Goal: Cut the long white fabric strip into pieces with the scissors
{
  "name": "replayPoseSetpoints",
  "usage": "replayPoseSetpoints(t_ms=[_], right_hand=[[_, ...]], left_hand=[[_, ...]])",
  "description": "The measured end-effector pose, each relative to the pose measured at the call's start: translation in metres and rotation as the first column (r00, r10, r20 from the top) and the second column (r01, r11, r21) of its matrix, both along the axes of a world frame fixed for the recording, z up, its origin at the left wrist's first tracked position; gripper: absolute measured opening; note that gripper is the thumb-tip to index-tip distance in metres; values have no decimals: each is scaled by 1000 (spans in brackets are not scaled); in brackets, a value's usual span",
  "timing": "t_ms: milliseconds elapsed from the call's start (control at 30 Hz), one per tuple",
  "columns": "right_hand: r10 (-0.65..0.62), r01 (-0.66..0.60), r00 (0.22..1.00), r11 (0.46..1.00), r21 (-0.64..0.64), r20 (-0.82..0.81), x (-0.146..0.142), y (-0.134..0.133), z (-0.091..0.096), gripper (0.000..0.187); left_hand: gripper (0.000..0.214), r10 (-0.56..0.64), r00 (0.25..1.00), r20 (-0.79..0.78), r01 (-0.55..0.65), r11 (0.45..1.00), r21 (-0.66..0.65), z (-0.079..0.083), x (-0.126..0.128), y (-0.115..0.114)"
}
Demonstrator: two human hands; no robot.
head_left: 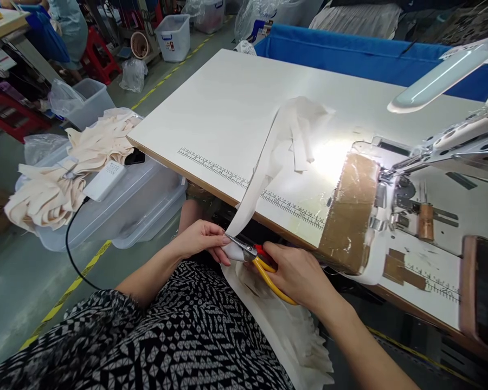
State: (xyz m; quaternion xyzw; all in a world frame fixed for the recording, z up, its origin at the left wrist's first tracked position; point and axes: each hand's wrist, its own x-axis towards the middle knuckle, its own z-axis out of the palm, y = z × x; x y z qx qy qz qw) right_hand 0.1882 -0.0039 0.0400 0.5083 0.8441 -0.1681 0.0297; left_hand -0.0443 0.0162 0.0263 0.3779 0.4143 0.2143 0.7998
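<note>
My left hand (205, 240) pinches a long white fabric strip (250, 197) just beyond the table's front edge. In my right hand (295, 271) is a pair of scissors (268, 275) with yellow and red handles. Their blades lie against the strip, right beside my left fingertips; whether they are closed through the cloth I cannot tell. From there the strip runs up over the table edge to a loose end on the white top. More white fabric (280, 319) with a ruffled edge hangs across my lap.
A sewing machine (406, 184) and its lamp stand at the right of the white table (211, 103), near a phone (482, 292). On the left, cream fabric pieces (49, 197) and a white power bank (104, 180) lie on a clear plastic bin (134, 203). Behind is a blue cloth bin (329, 54).
</note>
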Motion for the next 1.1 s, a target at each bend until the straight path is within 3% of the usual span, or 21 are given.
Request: replayPoseSetpoints(t_ms=[300,400,500,600,700,800,967,1033,1100], right_hand=[[-70,67,993,997,-32,-98,8,-11,-9,44],[-101,98,988,995,-27,-115,13,-19,-12,43],[-127,122,978,992,-38,-164,16,-33,-14,42],[-176,158,954,983,-93,-243,15,-46,-14,40],[-232,204,922,972,-120,-310,14,-56,-14,41],[-260,239,900,965,-102,-350,18,-64,-15,41],[-345,318,865,939,-134,-366,33,-84,-29,39],[-386,348,838,923,-166,-385,37,-92,-36,38],[-422,370,803,906,-204,-420,39,-98,-40,38]], left_hand=[[41,-43,999,-25,43,999,21,-5,2,-2],[46,-90,985,-149,111,984,140,-7,-3,0],[46,116,936,-332,40,903,428,-8,-3,2],[37,322,888,-328,-66,796,602,-5,10,2],[31,361,899,-248,-145,779,611,-6,31,3],[31,442,877,-190,-263,771,580,-21,35,3],[14,520,746,-416,-326,830,452,-61,-14,-7],[12,541,683,-490,-303,821,483,-61,-33,-20],[12,458,722,-518,-210,859,467,-48,-38,-36]])
